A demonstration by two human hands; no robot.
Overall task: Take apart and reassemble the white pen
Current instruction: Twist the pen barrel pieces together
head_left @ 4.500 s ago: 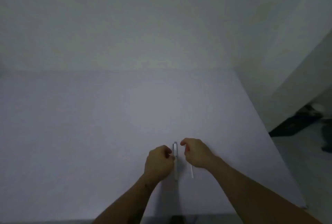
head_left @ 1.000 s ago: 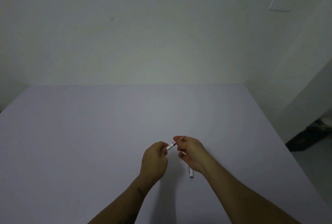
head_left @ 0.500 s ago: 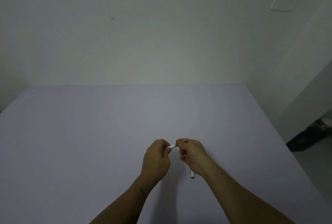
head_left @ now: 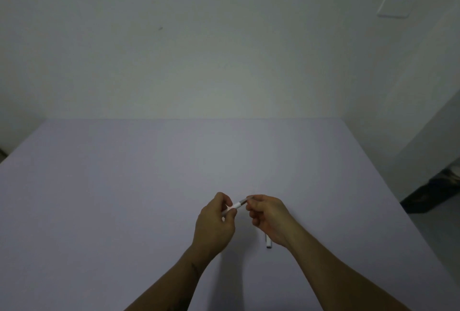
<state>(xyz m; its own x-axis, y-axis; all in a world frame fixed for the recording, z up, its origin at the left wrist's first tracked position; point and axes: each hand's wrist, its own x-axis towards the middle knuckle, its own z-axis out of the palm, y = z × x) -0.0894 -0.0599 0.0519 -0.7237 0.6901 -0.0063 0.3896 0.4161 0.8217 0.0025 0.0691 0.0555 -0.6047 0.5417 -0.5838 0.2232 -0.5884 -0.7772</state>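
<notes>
I hold the white pen body [head_left: 236, 206] between both hands, a little above the table [head_left: 124, 186]. My left hand [head_left: 215, 223] is closed around its lower white end. My right hand [head_left: 270, 218] pinches the greyish tip end, which points up and to the right. A second white pen piece [head_left: 268, 243] lies on the table just under my right wrist, mostly hidden by the hand; it looks like the cap.
The pale lilac table runs back to a white wall. Its right edge drops off at about [head_left: 398, 211], with dark objects [head_left: 433, 191] on the floor beyond. A wall switch plate [head_left: 395, 5] sits high on the right.
Earlier the pen lay on the table between my hands. Now it is lifted and held at both ends, and over the last second my hands have drawn slightly apart, showing more of the tip end.
</notes>
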